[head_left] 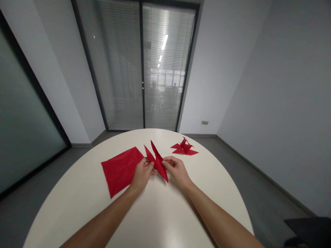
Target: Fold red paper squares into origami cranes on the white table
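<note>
A partly folded piece of red origami paper [160, 166] is held above the middle of the table, with two long points rising away from me and one point toward me. My left hand [143, 171] pinches its left side between thumb and fingers. On the opposite side, my right hand [177, 169] grips the edge, thumb on top. Beneath and beside my left hand lies a flat red paper sheet [121, 168] with faint creases. Beyond my right hand rest folded red paper cranes [184, 147], overlapping so that I cannot tell them fully apart.
The round white table [155, 220] fills the space before me. Behind it stands a glass partition with blinds [124, 69] in a dark frame. A wall socket [204, 122] sits low on the back wall. A dark object [310, 229], perhaps a chair, shows at lower right.
</note>
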Motion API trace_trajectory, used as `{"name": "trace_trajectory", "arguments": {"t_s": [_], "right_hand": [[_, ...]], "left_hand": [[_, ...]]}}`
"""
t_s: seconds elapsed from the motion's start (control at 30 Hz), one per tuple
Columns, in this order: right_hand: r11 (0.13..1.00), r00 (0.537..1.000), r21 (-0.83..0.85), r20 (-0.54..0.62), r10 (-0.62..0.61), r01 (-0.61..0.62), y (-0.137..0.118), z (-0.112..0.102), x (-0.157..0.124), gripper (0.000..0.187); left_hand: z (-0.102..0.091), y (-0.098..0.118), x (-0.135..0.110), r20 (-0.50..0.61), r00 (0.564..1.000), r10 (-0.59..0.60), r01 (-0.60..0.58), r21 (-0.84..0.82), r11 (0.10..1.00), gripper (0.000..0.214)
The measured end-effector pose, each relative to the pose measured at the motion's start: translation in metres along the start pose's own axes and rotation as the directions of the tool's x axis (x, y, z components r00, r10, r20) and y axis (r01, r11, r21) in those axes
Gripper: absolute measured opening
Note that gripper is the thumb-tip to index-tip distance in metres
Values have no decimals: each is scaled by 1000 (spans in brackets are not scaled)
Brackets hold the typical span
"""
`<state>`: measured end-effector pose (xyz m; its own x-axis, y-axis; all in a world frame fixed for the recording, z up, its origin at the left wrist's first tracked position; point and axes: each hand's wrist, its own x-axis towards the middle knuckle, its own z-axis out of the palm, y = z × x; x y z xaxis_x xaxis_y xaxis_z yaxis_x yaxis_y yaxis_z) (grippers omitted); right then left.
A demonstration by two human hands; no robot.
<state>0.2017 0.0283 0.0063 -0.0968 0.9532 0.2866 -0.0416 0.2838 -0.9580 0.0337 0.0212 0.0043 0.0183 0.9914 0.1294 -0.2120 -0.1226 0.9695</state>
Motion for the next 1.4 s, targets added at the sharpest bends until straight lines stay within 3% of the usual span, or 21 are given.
{"name": "trace_trajectory", "arguments": {"t_s": [0.17, 0.33, 0.47, 0.67, 0.73, 0.9, 1.0, 1.07, 1.13, 1.23, 1.4], "right_hand": [[999, 999, 46, -48, -24, 26, 1, -1, -1, 30], [977, 991, -165, 11, -136, 136, -8, 6, -8, 24], [945, 989, -293, 25, -146, 147, -13, 12, -11, 38], [987, 992, -122, 74, -100, 108, -9, 9, -9, 32], [976, 990, -184, 95, -103, 119, -9, 7, -9, 33], [799, 961, -536, 117, -251, 274, -15, 3, -9, 21], [666, 916, -645, 144, -374, 373, -21, -1, -8, 15], [631, 894, -664, 137, -426, 402, -23, -4, -8, 14], [652, 903, -655, 114, -413, 381, -24, -4, -9, 12], [753, 951, -600, 40, -308, 269, -22, -2, -10, 10], [900, 964, -413, -151, -220, 141, -17, 3, -8, 12]], "left_hand": [[0, -1, 1, -29, 1000, -11, 11, -15, 1000, 41], [0, -1, 2, -30, 999, -12, 12, -16, 1000, 41], [1, -2, 1, 17, 1000, 24, -24, -13, 1000, 39], [-1, -5, 1, -6, 1000, 17, -17, -9, 1000, 40], [-1, -3, 0, 7, 1000, 25, -25, 0, 1000, 40], [3, 5, -6, 70, 996, 49, -52, 31, 998, 39], [4, 7, -7, 63, 997, 38, -41, 52, 998, 39], [3, 5, -5, 21, 999, 33, -34, 73, 997, 38], [2, 2, -3, -27, 999, 23, -20, 91, 996, 37], [0, -1, -1, -64, 998, 26, -20, 91, 996, 36], [0, 0, -3, -16, 997, 81, -78, 118, 990, 35]]}}
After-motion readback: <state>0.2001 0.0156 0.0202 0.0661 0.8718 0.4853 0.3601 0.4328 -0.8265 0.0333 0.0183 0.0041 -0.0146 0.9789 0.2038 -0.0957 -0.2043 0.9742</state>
